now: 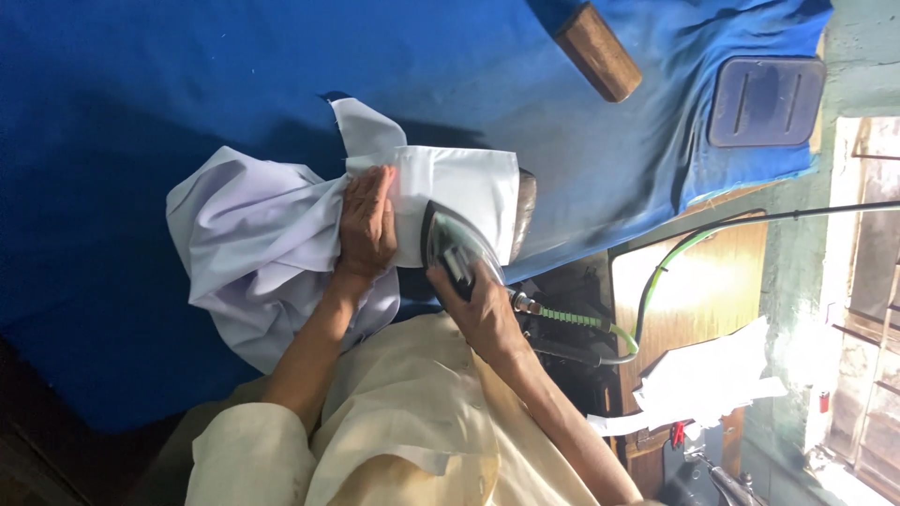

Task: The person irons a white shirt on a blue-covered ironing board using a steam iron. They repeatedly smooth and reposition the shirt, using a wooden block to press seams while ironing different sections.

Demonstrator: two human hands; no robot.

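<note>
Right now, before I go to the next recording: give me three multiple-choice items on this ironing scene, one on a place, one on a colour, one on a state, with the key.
1. Where does the left hand rest?
A. on the white garment
B. on the wooden block
C. on the stack of papers

2. What colour is the cloth cover under the garment?
A. red
B. blue
C. grey

3. How does the right hand stand to the iron?
A. apart from it
B. gripping its handle
C. holding only its cord

Key:
1 A, the palm lies flat on the white fabric beside the iron.
2 B, the whole work surface is covered in deep blue.
3 B, the fingers wrap the handle while the iron sits on the garment's flat folded part.
</note>
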